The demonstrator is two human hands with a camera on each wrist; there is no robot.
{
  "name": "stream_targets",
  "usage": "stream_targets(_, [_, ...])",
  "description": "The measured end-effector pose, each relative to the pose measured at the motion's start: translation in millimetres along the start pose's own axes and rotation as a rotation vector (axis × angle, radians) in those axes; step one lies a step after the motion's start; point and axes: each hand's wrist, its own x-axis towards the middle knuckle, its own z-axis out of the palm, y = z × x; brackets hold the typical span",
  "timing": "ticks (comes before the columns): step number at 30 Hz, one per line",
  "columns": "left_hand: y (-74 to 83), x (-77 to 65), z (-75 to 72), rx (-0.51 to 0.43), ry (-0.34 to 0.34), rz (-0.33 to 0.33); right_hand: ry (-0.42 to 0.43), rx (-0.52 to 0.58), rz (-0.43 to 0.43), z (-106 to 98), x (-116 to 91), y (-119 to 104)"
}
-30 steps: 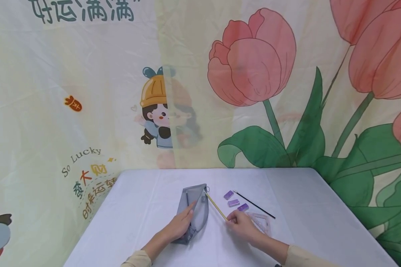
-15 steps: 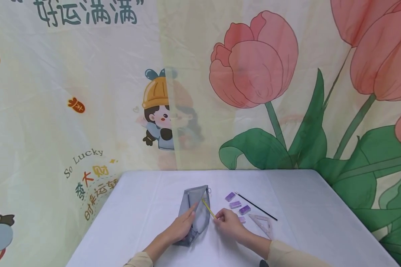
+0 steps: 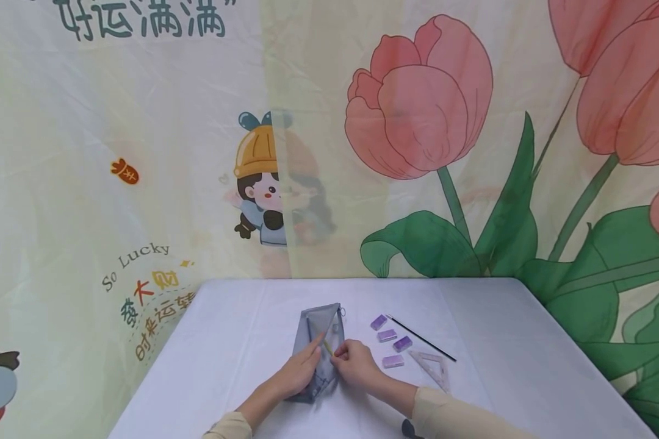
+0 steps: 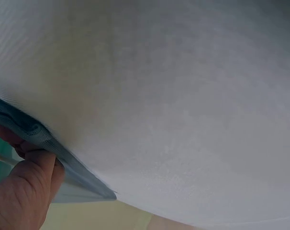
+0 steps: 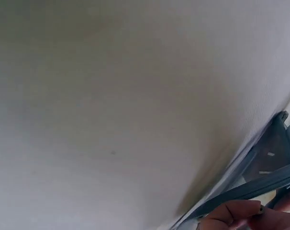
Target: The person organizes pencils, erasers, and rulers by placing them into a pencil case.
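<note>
A grey mesh pencil pouch [image 3: 318, 320] lies lengthwise on the white table, its zipped side gaping. My left hand [image 3: 299, 370] grips the pouch's left side; the left wrist view has that hand [image 4: 27, 184] at the pouch edge [image 4: 85, 177]. In my right hand [image 3: 357, 364] a yellow pencil [image 3: 327, 348] is pinched near one end, its other part inside the pouch opening. In the right wrist view, the right fingertips [image 5: 231, 213] are close against the zipper edge of the pouch [image 5: 264, 184]; the pencil is mostly hidden there.
Right of the pouch lie several purple erasers [image 3: 387, 336], a black pencil [image 3: 421, 338] and a clear set square [image 3: 432, 368]. A dark object [image 3: 409, 428] shows by the right sleeve. Behind the table [image 3: 225, 341] hangs a printed cloth [image 3: 318, 256].
My right hand has moved left to the pouch, and the yellow pencil has slid further into its opening. The eraser and set square it covered are now visible. The left hand stays put.
</note>
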Motion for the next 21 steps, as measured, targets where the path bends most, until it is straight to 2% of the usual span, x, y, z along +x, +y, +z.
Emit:
stream_targets(5, [-0.1,1.2,1.3,0.015,-0.015,-0.005,-0.041,0.015,0.066,8,3,-4])
stream_targets(11, [-1.3,2.9,2.9,0.055,-0.010,0.034,-0.103,0.006,0.101,10,6,-4])
stream_targets(16, [-2.0,2.7,4.8,0.081,-0.005,0.062,-0.188,-0.040,0.025,5,4,0])
stream_targets(21, [-0.8,0.7,2.4,0.056,-0.007,0.051,-0.251,-0.157,-0.158,-12,3,-1])
